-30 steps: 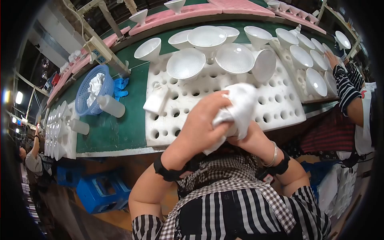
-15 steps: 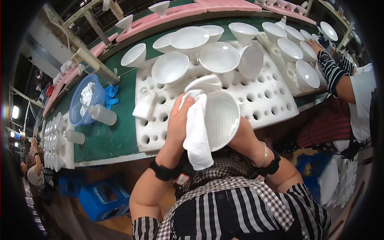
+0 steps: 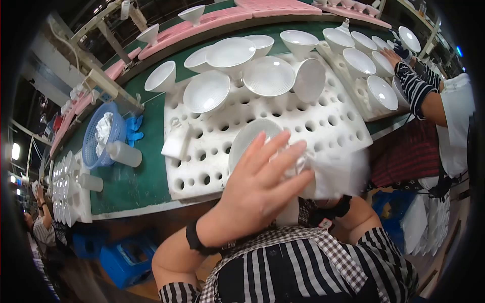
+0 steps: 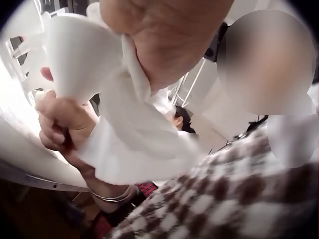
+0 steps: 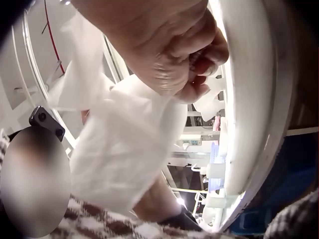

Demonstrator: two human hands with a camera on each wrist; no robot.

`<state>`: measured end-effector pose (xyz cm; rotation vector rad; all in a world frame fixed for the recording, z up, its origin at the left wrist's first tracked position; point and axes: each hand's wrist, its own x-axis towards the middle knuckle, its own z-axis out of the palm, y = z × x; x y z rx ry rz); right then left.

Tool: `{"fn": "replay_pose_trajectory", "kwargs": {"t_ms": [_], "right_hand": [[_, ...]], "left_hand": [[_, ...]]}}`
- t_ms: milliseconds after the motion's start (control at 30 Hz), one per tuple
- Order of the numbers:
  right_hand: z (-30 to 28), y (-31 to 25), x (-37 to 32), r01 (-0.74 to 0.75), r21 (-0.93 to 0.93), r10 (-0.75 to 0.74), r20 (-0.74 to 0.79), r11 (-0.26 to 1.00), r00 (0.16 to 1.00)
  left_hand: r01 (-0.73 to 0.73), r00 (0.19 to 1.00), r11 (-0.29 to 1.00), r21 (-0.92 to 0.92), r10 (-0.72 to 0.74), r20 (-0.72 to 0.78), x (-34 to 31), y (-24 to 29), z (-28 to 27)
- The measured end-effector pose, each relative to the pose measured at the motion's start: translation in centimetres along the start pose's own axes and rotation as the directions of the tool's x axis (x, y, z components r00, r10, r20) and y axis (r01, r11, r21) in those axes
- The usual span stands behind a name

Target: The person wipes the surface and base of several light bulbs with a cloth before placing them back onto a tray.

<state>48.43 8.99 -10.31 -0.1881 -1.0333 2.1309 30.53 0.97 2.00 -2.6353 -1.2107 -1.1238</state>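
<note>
My left hand (image 3: 262, 184) lies over a white cone-shaped lamp shell (image 3: 245, 146), its fingers spread and slightly bent across a white cloth (image 3: 338, 174). Blur softens the cloth, which trails to the right in the head view and hangs beneath the left palm in the left wrist view (image 4: 134, 134). Curled fingers of my right hand (image 4: 65, 119) grip the shell's narrow lower end; from above, that hand is mostly hidden behind the cloth. The shell tilts over the near side of a white foam board (image 3: 212, 146) with round holes.
Several white lamp shells (image 3: 207, 91) stand along the foam board's far side. A small white foam block (image 3: 177, 144) sits at its left. Farther left are a blue basket (image 3: 103, 136) with cloth and a white bottle (image 3: 124, 154). Another person's arm (image 3: 424, 91) reaches in at the right.
The cloth and lamp shell came apart to show the shell's patterned face half a second ago; now the left hand covers the shell's side, and the cloth has swung right.
</note>
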Motion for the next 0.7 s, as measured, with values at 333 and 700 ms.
{"fn": "replay_pose_trajectory", "kwargs": {"t_ms": [333, 700], "right_hand": [[2.0, -0.4, 1.2, 0.27, -0.811, -0.18, 0.205, 0.52, 0.962], [4.5, -4.0, 1.6, -0.61, 0.428, 0.655, 0.055, 0.667, 0.754]], "left_hand": [[0.604, 0.639, 0.342, -0.719, -0.748, 0.181, -2.8, -7.1, 1.8], [0.518, 0.425, 0.783, -0.345, -0.585, -0.691, -7.1, -8.9, -3.4]]}}
